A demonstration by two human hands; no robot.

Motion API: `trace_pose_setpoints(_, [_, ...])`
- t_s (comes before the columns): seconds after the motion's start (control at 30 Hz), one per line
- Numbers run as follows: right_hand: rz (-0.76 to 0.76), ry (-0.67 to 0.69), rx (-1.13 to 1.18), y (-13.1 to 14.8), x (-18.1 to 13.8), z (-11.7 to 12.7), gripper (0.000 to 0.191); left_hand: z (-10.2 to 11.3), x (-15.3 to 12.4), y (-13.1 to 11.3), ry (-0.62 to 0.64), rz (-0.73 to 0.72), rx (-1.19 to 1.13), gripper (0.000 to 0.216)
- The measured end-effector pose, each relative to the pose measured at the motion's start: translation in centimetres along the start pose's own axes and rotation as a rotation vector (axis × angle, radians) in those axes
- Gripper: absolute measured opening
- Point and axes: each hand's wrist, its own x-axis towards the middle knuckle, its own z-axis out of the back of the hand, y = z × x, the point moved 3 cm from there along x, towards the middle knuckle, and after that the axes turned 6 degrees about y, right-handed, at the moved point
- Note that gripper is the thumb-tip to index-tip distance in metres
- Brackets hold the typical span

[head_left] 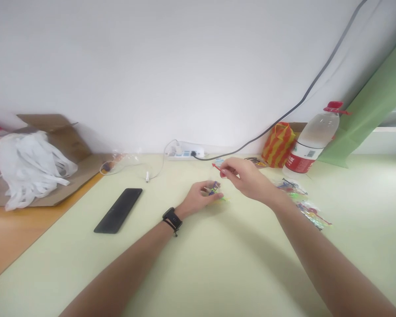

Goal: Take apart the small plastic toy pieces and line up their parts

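right hand (pixel 247 178) pinched a thin red stick (pixel 216 167) between closed fingertips; left hand (pixel 199 199) curled loosely around small coloured sticks (pixel 216 191) on the table (pixel 218 264)

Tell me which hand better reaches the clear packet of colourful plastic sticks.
Right hand, likely: the clear packet of colourful plastic sticks lies beside its wrist, though its fingers pinch a thin red stick. The left hand grips a small colourful stick bundle.
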Motion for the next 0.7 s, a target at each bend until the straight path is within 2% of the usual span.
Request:
trace_pose_setpoints(0.17, [-0.012,0.052,-0.126,0.1,-0.1,0.0,0.020,0.7,0.5,-1.4,-0.006,-0.062,0.066,0.039])
trace_pose_setpoints(0.33, [0.041,0.016,-0.204,0.0,-0.3,0.2,0.019,1.9,0.8,-3.2,-0.134,-0.177,0.129,0.043])
trace_pose_setpoints(0.4, [0.050,0.028,-0.207,-0.3,-0.2,0.3,0.020,2.4,0.7,-3.9,-0.162,-0.239,0.148,0.038])
trace_pose_setpoints(0.5, [0.044,0.049,-0.198,-0.8,-0.2,0.4,0.021,3.0,0.6,-5.0,-0.116,-0.295,0.274,0.028])
trace_pose_setpoints(0.7, [0.043,0.045,-0.245,-0.7,-0.6,0.7,0.023,3.2,0.4,-7.0,0.023,-0.308,0.601,0.035])
